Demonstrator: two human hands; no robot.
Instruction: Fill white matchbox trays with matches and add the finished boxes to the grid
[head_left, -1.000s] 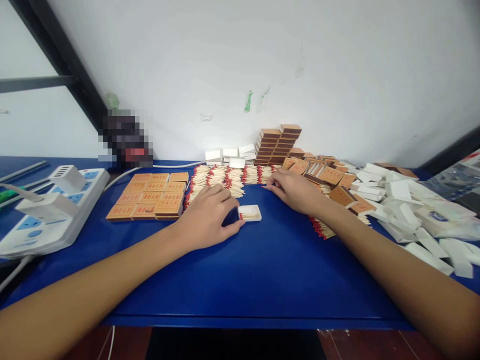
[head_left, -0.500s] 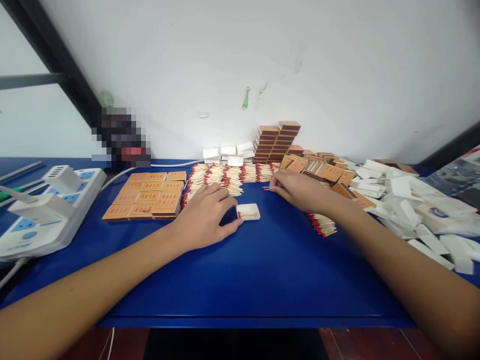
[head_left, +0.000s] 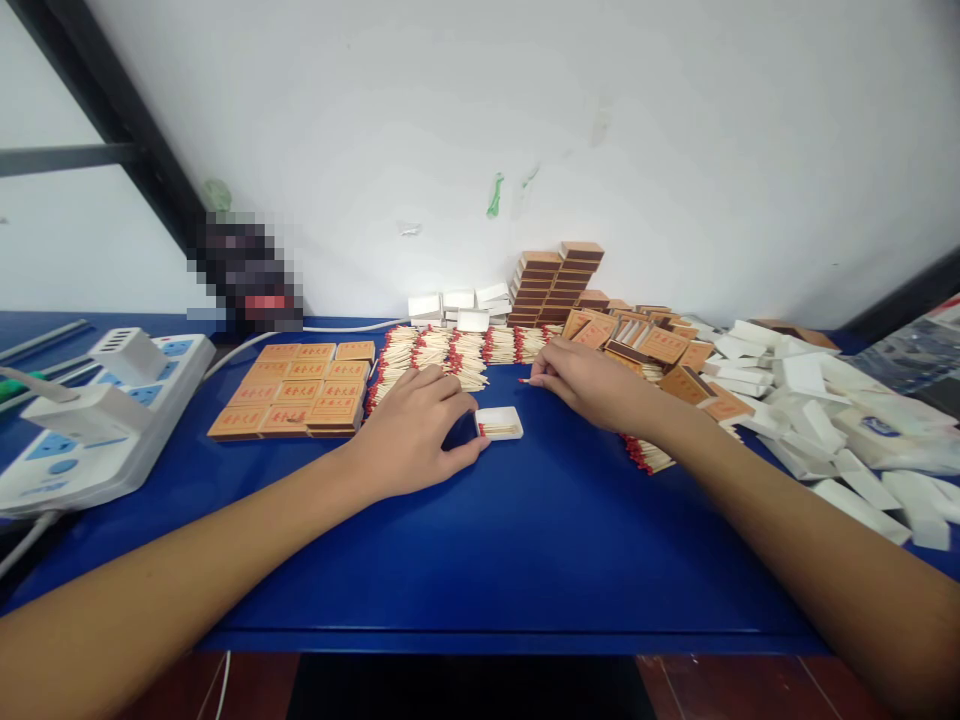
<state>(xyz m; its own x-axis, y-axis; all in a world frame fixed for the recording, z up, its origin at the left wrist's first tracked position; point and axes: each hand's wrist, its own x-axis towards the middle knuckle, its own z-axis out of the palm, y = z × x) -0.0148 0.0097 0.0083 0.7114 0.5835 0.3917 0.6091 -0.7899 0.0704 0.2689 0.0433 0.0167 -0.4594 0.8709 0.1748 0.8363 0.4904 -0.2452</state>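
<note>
My left hand (head_left: 412, 430) rests curled on the blue table (head_left: 525, 540), its thumb and fingers holding the left side of a small white matchbox tray (head_left: 500, 423) that has a few matches in it. My right hand (head_left: 592, 383) is closed in a pinch on a few red-tipped matches (head_left: 526, 381), just right of and behind the tray. A row of loose red-tipped matches (head_left: 457, 352) lies behind both hands.
Filled orange matchboxes (head_left: 296, 392) lie in a flat grid at the left. A stack of matchbox sleeves (head_left: 559, 283) and loose sleeves (head_left: 660, 348) sit at the back right. White empty trays (head_left: 825, 420) are heaped at the far right. A white power strip (head_left: 90, 420) is at the far left.
My right hand has drawn slightly left toward the tray with the pinched matches. The left hand and the tray have stayed put.
</note>
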